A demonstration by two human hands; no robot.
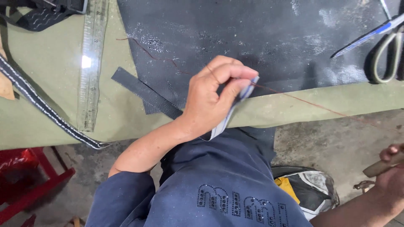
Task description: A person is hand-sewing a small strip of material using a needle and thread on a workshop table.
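Note:
My left hand (210,98) rests at the table's near edge with its fingers pinched on a pale grey-blue strap (227,120), which hangs down toward my lap. A thin reddish-brown thread (311,103) passes through the same pinch. One way it runs right, off the table; the other way it trails back across the black sheet (261,38). My right hand (391,172) is low at the right edge of view, away from the table, closed around a brown stick-like handle (381,167).
The table is covered in olive cloth (46,63). On it lie a clear ruler (91,63), a short black strip (145,92), a striped black-and-white webbing band (40,103) and scissors (389,54). A red stool (29,185) and a bag (307,187) sit on the floor.

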